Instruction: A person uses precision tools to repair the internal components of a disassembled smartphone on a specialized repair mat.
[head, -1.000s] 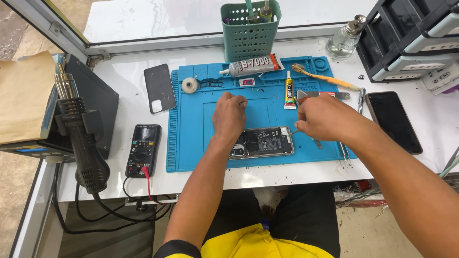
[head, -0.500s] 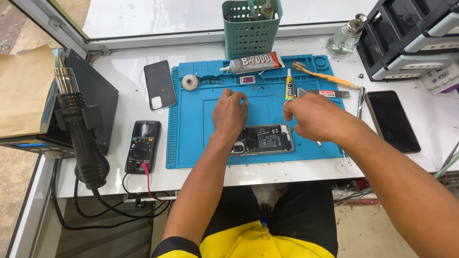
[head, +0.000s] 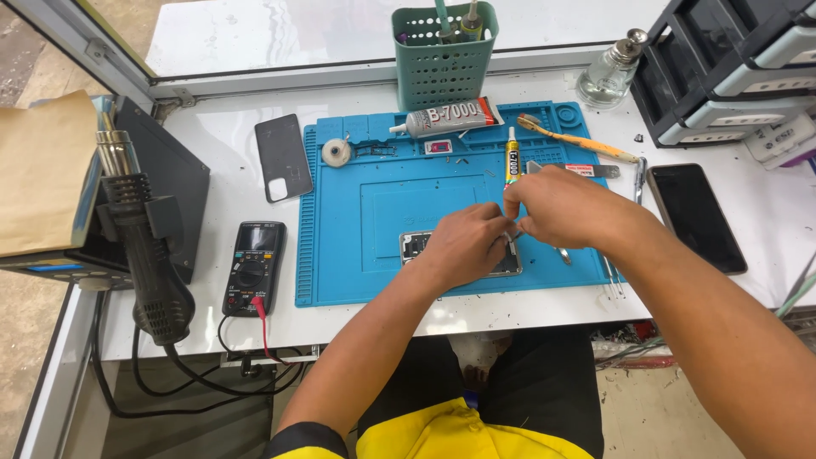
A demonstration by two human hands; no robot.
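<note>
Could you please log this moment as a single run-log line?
left hand: resting on opened phone | right hand: fingertips meeting left hand's above phone | surface: blue mat

Lighting: bright, even daylight across the white bench. Glare: pale reflections on the glossy panel behind the green basket; faint sheen on the dark phone screen. Shadows: soft and short, under both forearms and beside the hot-air gun. Focus: sharp at centre on the blue mat. Blur: slight at the fingertips. Distortion: wide-angle bowing of bench edges toward the corners.
</note>
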